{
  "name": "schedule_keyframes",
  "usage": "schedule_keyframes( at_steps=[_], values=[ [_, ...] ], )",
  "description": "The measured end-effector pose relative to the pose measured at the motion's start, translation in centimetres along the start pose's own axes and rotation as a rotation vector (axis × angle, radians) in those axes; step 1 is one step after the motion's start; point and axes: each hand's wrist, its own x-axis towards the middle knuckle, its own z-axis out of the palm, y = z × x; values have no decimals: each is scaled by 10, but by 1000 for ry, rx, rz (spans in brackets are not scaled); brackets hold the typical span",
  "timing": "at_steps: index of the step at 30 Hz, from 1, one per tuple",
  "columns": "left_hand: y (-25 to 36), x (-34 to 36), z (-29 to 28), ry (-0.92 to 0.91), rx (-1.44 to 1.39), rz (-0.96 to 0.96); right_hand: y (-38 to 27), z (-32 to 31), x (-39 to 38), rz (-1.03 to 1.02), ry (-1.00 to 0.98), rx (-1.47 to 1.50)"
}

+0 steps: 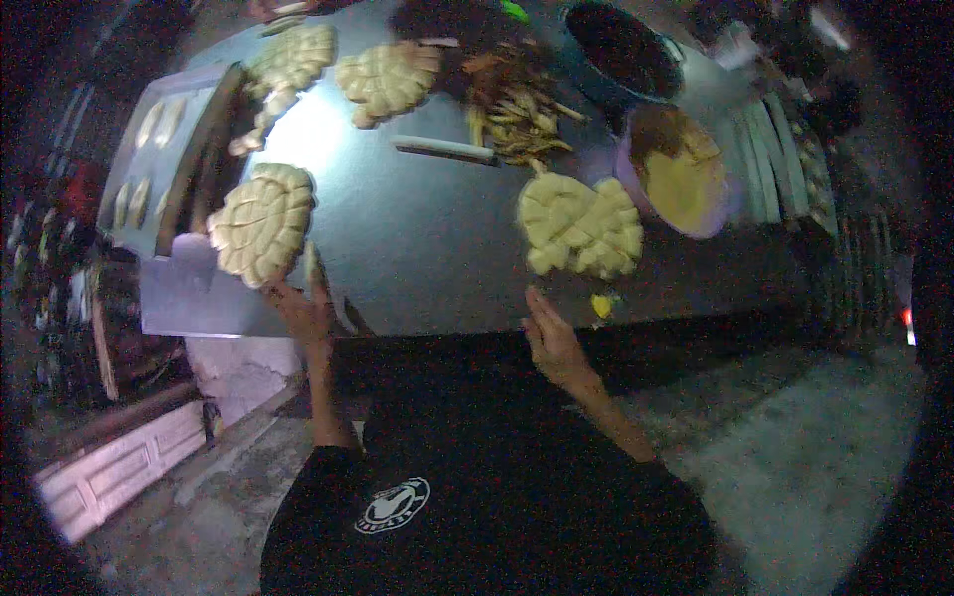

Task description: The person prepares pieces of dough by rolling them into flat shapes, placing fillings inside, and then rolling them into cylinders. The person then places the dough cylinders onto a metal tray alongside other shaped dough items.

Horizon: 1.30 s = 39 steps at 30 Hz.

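Observation:
At the near left of the metal table, a round, woven-patterned dough piece (pixel 263 223) lies flat. My left hand (pixel 303 310) is at its near edge, fingers apart; the fingertips seem to touch the dough, though blur hides the contact. To the right, my right hand (pixel 558 348) hovers at the table's near edge with fingers stretched out and nothing visible in it. Just beyond it rests a plaited dough piece (pixel 579 226) with two rounded lobes. A small yellow lump (pixel 602 306) sits between that dough and the table edge.
Farther back lie two more patterned doughs (pixel 388 81) (pixel 296 58), a long pale bar (pixel 442 149) and a heap of yellowish-brown strips (pixel 522 114). A purple bowl (pixel 624 164) holds yellow paste beside a dark pot (pixel 566 60). A tray (pixel 139 164) with small pale pieces is left.

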Motion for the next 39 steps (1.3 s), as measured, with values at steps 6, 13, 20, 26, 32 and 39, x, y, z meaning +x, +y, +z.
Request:
schedule_keyframes(
  at_steps=[6,13,20,26,32,39],
  values=[
    [10,16,-16,-12,-256,-146,-73,111,152,-356,28,-76],
    [-54,46,-17,-39,-320,-206,-74,79,168,-530,-486,-614],
    [-80,96,-10,-81,-621,-417,-140,110,290,-734,-217,-543],
    [-108,120,-43,-36,-509,-389,-180,87,407,-600,86,-504],
    [-118,110,-55,22,-577,-392,-159,64,458,-720,55,-707],
    [-10,104,-75,-200,-802,-301,-227,69,340,-261,-62,562]
  ],
)
